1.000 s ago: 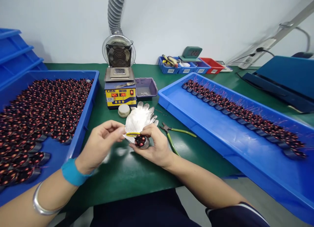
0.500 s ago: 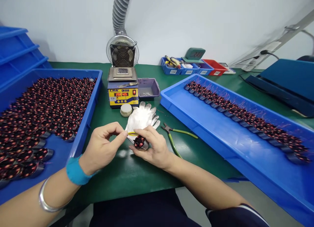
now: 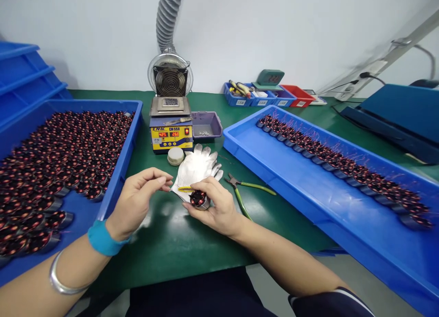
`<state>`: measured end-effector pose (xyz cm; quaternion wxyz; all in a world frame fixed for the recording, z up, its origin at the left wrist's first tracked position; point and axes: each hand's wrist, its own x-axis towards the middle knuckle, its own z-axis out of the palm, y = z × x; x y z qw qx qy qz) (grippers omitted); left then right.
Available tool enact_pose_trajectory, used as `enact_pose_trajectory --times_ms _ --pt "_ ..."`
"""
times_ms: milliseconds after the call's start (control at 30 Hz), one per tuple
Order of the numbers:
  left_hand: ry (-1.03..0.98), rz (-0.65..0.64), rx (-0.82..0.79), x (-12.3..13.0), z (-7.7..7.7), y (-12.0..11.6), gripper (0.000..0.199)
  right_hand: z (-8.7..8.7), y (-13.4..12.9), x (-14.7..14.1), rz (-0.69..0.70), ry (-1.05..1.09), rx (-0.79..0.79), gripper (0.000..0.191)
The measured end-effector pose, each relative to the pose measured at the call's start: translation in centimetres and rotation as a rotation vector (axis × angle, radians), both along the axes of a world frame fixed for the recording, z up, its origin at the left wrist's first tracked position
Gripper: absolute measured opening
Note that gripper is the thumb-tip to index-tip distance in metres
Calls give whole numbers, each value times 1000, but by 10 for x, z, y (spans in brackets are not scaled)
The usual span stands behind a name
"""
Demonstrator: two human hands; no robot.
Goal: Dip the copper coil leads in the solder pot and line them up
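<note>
My right hand is wrapped round a small motor stator with a grey metal ring, black inner parts and copper windings. Its wound end faces up and toward the left. To the left of it, apart from the stator, my left hand has thumb and fingertips drawn together; whether a fine wire sits between them I cannot make out. Beneath and behind the stator lie white gloves, and a yellow strip shows by my right fingertips. Green-handled cutters rest to the right of my right hand.
At the left, a blue tray is crowded with stators. Another blue tray on the right holds stators in rows. Behind the gloves stand a round white tin, a CM 558 solder pot and a purple bin.
My left hand has drawn back to the left, away from the stator. My right hand still holds the stator in nearly the same place.
</note>
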<state>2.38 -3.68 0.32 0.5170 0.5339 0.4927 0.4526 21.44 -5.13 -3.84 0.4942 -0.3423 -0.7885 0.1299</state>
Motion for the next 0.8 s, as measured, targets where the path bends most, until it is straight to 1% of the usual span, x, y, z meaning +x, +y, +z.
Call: enact_pose_trajectory --times_ms 133,267,400,500,567,633,733,800 --pt "76 -117 -4 4 1 -4 20 -1 1 -1 1 -12 -8 29" --pt "177 -187 8 6 0 -8 24 -1 1 -2 -8 -19 -24 25" --pt "240 -189 39 6 0 -7 25 1 4 -2 -17 -59 -38 24" --pt "279 -165 58 6 1 -7 25 12 17 1 -3 -103 -42 23" --pt "312 -159 59 7 1 -7 24 26 34 3 16 -137 -62 23" --pt "353 -172 62 7 0 -7 25 45 61 4 21 -184 -132 23" --pt "429 -227 72 4 -4 -5 27 78 113 0 3 -281 -336 26" --pt "489 -281 78 2 -7 -2 27 99 149 -7 -37 -352 -471 27"
